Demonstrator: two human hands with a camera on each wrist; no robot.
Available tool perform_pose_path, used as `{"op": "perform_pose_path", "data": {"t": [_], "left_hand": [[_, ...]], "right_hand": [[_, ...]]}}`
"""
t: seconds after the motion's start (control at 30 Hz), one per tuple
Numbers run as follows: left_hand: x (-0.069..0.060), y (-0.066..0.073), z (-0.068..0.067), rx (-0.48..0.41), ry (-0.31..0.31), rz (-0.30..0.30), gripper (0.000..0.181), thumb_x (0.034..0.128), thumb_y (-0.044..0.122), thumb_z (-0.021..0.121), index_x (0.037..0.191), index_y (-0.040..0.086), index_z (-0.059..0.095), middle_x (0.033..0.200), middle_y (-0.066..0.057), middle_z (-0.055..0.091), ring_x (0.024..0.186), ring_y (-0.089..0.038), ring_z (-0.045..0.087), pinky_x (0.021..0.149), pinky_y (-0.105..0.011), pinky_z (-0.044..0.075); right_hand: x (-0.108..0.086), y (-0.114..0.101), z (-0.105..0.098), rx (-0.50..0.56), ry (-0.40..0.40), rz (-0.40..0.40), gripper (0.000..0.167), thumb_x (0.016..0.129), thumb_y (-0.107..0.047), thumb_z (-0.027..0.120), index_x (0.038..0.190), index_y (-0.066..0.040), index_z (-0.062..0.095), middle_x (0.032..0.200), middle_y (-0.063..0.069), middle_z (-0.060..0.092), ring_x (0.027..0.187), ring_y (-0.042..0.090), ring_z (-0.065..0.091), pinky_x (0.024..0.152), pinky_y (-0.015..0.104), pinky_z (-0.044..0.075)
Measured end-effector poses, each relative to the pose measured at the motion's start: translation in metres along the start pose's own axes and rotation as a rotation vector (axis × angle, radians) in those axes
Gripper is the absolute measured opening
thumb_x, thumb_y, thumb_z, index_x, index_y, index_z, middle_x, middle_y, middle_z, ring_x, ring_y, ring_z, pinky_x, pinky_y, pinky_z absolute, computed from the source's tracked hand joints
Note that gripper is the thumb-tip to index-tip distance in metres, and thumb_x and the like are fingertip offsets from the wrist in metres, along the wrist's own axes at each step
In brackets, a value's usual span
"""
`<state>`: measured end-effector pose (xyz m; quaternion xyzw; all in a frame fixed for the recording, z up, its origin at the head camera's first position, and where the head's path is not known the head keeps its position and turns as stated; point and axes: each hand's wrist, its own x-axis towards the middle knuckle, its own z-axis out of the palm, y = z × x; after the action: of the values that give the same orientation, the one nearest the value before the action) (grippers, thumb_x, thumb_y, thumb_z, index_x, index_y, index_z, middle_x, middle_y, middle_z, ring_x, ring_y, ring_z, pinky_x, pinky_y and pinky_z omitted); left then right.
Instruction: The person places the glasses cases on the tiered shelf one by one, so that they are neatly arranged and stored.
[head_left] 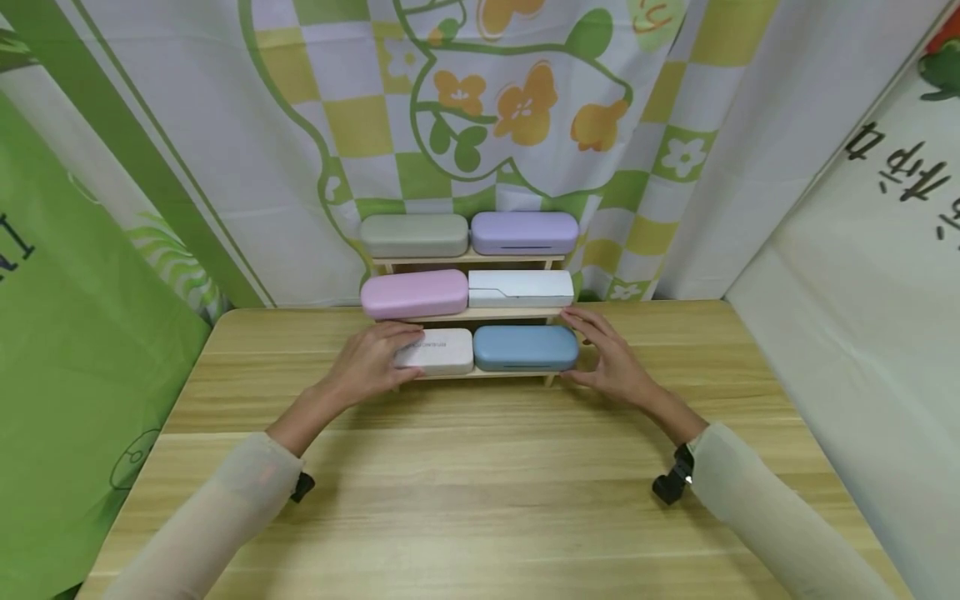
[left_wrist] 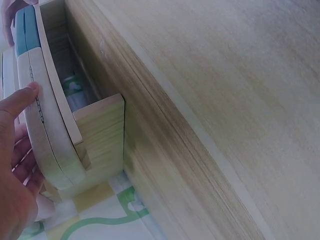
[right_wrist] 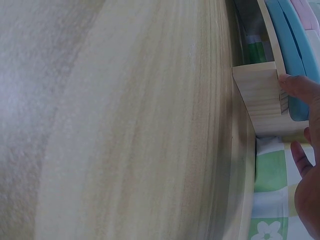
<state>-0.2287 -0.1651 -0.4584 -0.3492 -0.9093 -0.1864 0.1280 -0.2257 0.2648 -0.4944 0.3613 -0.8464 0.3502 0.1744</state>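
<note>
A three-tier wooden shelf (head_left: 482, 375) carries glasses cases, two per tier. On the lowest tier, a white case (head_left: 442, 350) with small lettering lies beside a blue case (head_left: 525, 347). My left hand (head_left: 375, 358) grips the left end of the white case; in the left wrist view the thumb (left_wrist: 22, 99) presses by its metal hinge. My right hand (head_left: 611, 358) is at the blue case's right end, fingers apart. Its thumb (right_wrist: 297, 86) touches the shelf's front edge in the right wrist view, and its forefinger reaches the middle tier's right end.
The middle tier holds a pink case (head_left: 414, 293) and a white angular case (head_left: 521, 288). Up top sit a grey-green case (head_left: 414, 235) and a purple case (head_left: 524, 232). The wooden table (head_left: 480, 492) extends in front; a patterned curtain (head_left: 510, 108) hangs close behind.
</note>
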Motion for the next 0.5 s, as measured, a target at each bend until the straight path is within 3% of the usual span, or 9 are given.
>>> {"op": "perform_pose_path", "data": {"t": [0.1,0.3,0.4,0.5], "left_hand": [[-0.001,0.000,0.001,0.001,0.007,0.004,0.063,0.0767,0.032,0.097,0.129,0.002,0.075,0.132,-0.013,0.073,0.122,-0.031,0.069,0.099,-0.048,0.058],[-0.005,-0.001,-0.001,0.006,0.041,0.027,0.061,0.0765,0.031,0.097,0.127,0.004,0.076,0.130,-0.013,0.074,0.121,-0.031,0.070,0.100,-0.047,0.057],[-0.011,-0.001,-0.003,0.013,0.082,0.047,0.059,0.0767,0.030,0.097,0.125,0.003,0.077,0.129,-0.013,0.075,0.120,-0.032,0.070,0.099,-0.047,0.058],[-0.018,-0.001,-0.006,0.017,0.154,0.073,0.058,0.0749,0.029,0.098,0.122,0.002,0.078,0.126,-0.015,0.075,0.118,-0.035,0.071,0.098,-0.049,0.058]], "right_hand": [[0.000,0.000,0.000,-0.006,-0.002,0.001,0.104,0.062,0.004,0.101,0.153,0.005,0.050,0.155,0.027,0.048,0.139,0.041,0.049,0.094,0.015,0.050],[-0.001,-0.001,0.000,-0.017,-0.008,0.023,0.105,0.063,0.003,0.101,0.155,0.002,0.049,0.157,0.023,0.047,0.141,0.039,0.048,0.094,0.023,0.054],[-0.001,-0.002,-0.001,-0.023,-0.012,0.037,0.106,0.064,0.002,0.100,0.156,0.001,0.048,0.159,0.021,0.046,0.143,0.039,0.046,0.099,0.028,0.052],[-0.001,-0.005,-0.001,-0.023,-0.014,0.044,0.106,0.064,0.003,0.100,0.156,0.001,0.048,0.160,0.021,0.045,0.145,0.041,0.044,0.113,0.024,0.042]]}}
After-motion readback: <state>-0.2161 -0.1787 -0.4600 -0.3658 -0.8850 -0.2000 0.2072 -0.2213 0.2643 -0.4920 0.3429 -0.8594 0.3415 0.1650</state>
